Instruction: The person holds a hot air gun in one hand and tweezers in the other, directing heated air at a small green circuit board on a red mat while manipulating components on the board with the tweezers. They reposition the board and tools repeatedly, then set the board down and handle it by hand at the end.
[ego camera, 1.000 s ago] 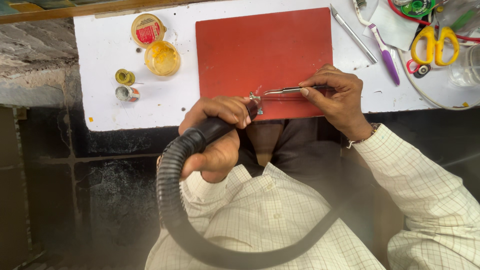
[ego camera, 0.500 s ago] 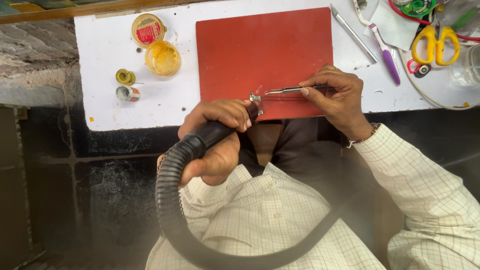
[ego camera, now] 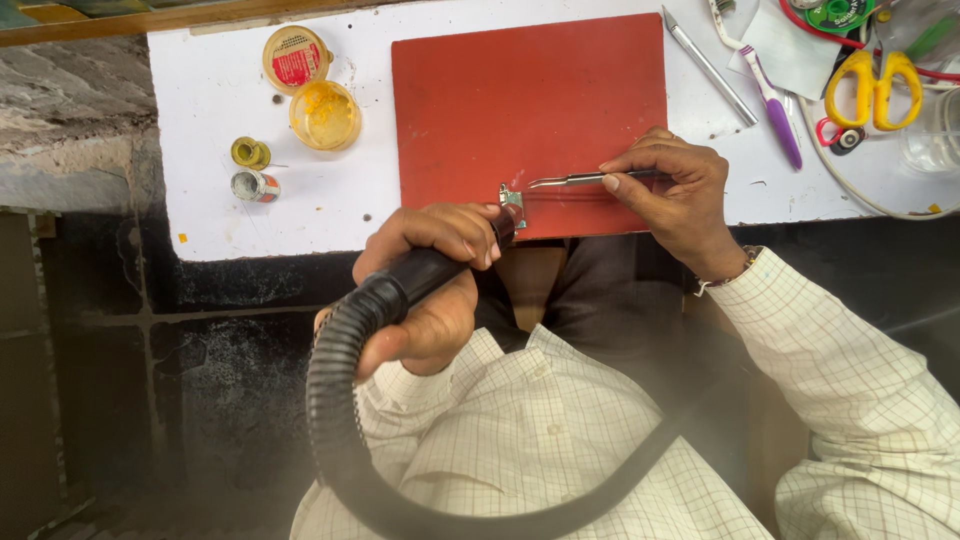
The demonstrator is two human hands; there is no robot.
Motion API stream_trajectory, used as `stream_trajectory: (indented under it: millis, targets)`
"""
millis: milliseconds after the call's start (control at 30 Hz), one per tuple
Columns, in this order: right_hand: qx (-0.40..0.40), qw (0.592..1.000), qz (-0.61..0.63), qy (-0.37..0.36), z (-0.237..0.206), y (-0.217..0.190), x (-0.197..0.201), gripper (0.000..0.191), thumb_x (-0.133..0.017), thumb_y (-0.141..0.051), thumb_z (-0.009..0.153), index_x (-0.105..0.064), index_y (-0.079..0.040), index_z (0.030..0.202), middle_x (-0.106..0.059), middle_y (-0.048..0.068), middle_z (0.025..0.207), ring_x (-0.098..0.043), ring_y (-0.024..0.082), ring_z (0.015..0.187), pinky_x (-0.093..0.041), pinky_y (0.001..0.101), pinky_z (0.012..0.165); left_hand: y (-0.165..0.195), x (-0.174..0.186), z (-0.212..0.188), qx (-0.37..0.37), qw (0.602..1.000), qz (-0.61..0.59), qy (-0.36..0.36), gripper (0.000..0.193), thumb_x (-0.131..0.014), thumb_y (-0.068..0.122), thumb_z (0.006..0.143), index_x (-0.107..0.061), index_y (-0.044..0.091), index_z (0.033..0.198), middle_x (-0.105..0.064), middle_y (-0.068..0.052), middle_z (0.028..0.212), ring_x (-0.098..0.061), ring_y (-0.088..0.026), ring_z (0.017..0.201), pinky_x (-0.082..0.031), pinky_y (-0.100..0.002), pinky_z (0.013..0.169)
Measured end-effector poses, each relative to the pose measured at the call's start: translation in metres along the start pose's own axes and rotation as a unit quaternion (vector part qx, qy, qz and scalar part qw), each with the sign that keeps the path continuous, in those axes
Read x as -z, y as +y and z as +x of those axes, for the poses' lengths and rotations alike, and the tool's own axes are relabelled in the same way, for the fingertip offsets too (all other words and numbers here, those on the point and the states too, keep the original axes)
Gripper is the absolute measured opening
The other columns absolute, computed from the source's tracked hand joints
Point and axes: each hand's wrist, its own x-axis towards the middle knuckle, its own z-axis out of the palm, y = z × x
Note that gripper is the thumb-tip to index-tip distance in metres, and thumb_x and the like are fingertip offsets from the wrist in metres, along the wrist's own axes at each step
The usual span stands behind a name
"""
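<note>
My left hand [ego camera: 432,278] grips a black hot-air tool handle [ego camera: 418,276] with a ribbed hose [ego camera: 335,400] that loops down over my shirt. Its tip points at a small metal part [ego camera: 512,198] at the near edge of a red mat [ego camera: 530,110]. My right hand [ego camera: 678,195] pinches silver tweezers [ego camera: 575,180]; their tips touch that small part. Both hands rest near the white table's front edge.
On the white table [ego camera: 220,140], left of the mat, lie an open yellow paste tin [ego camera: 325,115], its lid [ego camera: 296,58] and two small solder spools [ego camera: 252,168]. To the right are a craft knife [ego camera: 710,65], a purple-handled tool [ego camera: 775,105], yellow scissors [ego camera: 868,85] and cables.
The hot-air tool tip and the tweezers stay at the small part; my hands have barely shifted.
</note>
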Motion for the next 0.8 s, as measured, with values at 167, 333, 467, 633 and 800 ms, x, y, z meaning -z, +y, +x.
stream_trajectory:
  millis: [167,333,467,633,800]
  targets:
    - [0.000,1.000,-0.010,-0.002,0.000,-0.001,0.000,0.008,-0.078,-0.003,0.093,-0.075,-0.003,0.099,-0.071,0.004,0.088,-0.060,0.012,0.084,-0.046,0.0253,0.074,-0.001,0.001,0.002,-0.012,1.000,0.001,0.001,0.099,-0.036,0.094,0.070,-0.056,-0.001,0.089,-0.062,-0.015,0.070,-0.065,-0.027,0.060,-0.062,-0.045,0.072]
    - [0.001,1.000,-0.013,0.004,0.001,-0.001,0.000,0.008,-0.079,-0.003,0.092,-0.076,-0.002,0.099,-0.071,0.005,0.087,-0.060,0.012,0.083,-0.046,0.0257,0.075,-0.005,-0.001,0.008,0.013,1.000,0.005,0.009,0.100,-0.038,0.096,0.070,-0.056,-0.001,0.087,-0.061,-0.015,0.069,-0.063,-0.025,0.057,-0.059,-0.041,0.062]
    - [0.010,1.000,-0.015,0.002,0.000,0.000,0.000,0.007,-0.078,-0.003,0.092,-0.076,-0.003,0.098,-0.072,0.005,0.088,-0.060,0.012,0.084,-0.047,0.0260,0.078,0.004,-0.003,0.001,0.023,0.999,0.019,0.025,0.100,-0.040,0.097,0.070,-0.056,-0.001,0.082,-0.061,-0.014,0.068,-0.064,-0.027,0.057,-0.061,-0.047,0.068]
    - [0.001,1.000,-0.012,0.003,0.000,0.000,0.000,0.007,-0.079,-0.003,0.092,-0.076,-0.003,0.099,-0.072,0.005,0.088,-0.061,0.012,0.085,-0.046,0.0259,0.076,0.005,-0.003,0.001,0.012,0.999,0.027,0.023,0.101,-0.040,0.097,0.070,-0.055,-0.002,0.082,-0.061,-0.015,0.066,-0.064,-0.028,0.057,-0.060,-0.047,0.069]
    - [0.003,1.000,-0.001,0.006,0.000,-0.001,-0.001,0.008,-0.078,-0.003,0.092,-0.076,-0.002,0.100,-0.071,0.005,0.090,-0.061,0.012,0.087,-0.047,0.0265,0.078,-0.006,-0.004,0.009,-0.005,1.000,-0.003,0.013,0.099,-0.039,0.094,0.073,-0.056,-0.002,0.088,-0.061,-0.015,0.068,-0.062,-0.026,0.057,-0.058,-0.039,0.063]
